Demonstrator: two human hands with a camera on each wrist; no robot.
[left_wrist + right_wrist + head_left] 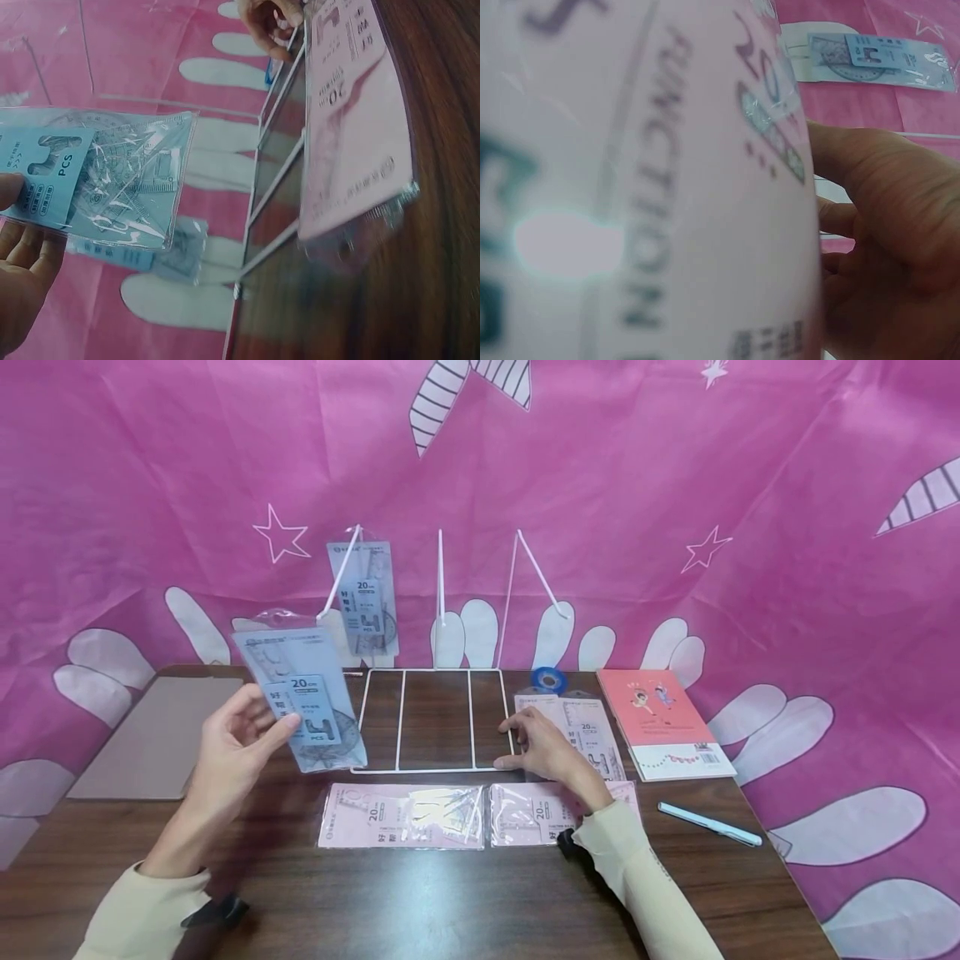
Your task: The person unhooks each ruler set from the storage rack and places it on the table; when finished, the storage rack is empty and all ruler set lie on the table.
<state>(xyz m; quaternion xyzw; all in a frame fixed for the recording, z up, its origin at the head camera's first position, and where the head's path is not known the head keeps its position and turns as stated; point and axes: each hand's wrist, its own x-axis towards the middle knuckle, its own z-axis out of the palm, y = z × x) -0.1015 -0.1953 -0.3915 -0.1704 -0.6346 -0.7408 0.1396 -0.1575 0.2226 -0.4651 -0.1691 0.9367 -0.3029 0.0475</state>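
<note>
My left hand [238,737] holds up a clear-wrapped blue ruler set [307,652], its thumb over the front and fingers behind. This packet tilts to the left of the white wire rack [401,720]. A second blue ruler set [378,564] hangs from the rack's left hook. At the rack's front right corner, my right hand [546,745] grips the wire with thumb and curled fingers. Two pink ruler sets, one on the left [352,828] and one on the right [517,835], lie end to end in front of the rack; my right forearm partly covers the right one.
More pale ruler sets [600,735] lie right of the rack, with a blue roll of tape [549,680] behind them. Further right are a red-and-white booklet [667,727] and a pen [708,823]. A grey board [142,743] lies at the left. A pink curtain [637,460] backs the table.
</note>
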